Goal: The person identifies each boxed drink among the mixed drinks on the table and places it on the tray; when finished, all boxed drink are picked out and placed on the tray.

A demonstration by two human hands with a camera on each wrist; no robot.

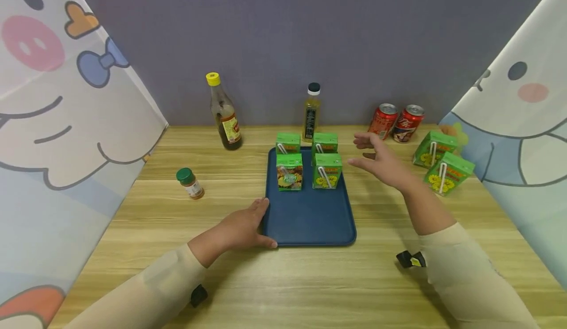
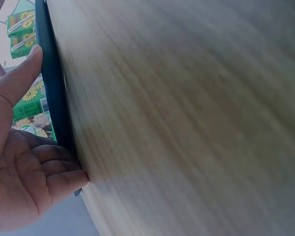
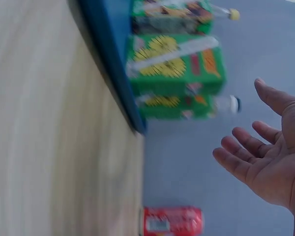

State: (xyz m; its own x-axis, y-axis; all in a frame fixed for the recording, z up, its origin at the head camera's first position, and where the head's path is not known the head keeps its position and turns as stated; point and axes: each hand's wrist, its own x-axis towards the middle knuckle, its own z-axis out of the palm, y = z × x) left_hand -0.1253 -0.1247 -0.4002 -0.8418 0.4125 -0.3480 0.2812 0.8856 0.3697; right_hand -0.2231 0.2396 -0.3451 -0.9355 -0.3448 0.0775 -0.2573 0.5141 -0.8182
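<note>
A dark blue tray (image 1: 310, 220) lies on the table, bearing several green drink cartons with straws. In the front row are a left carton (image 1: 290, 172) and a right carton (image 1: 327, 171); a back-left carton (image 1: 288, 143) and a back-right carton (image 1: 325, 143) stand behind. My left hand (image 1: 243, 226) touches the tray's near-left corner, fingers along the left side and thumb at the near edge. To the right of the cartons, my right hand (image 1: 381, 161) is held with fingers extended, holding nothing; the right wrist view shows its palm (image 3: 278, 169) apart from the cartons.
Two more green cartons (image 1: 449, 173) stand at right, near two red cans (image 1: 408, 123). A dark sauce bottle (image 1: 228, 122) and an oil bottle (image 1: 311, 115) are near the back wall. A green-capped spice jar (image 1: 190, 183) stands left of the tray.
</note>
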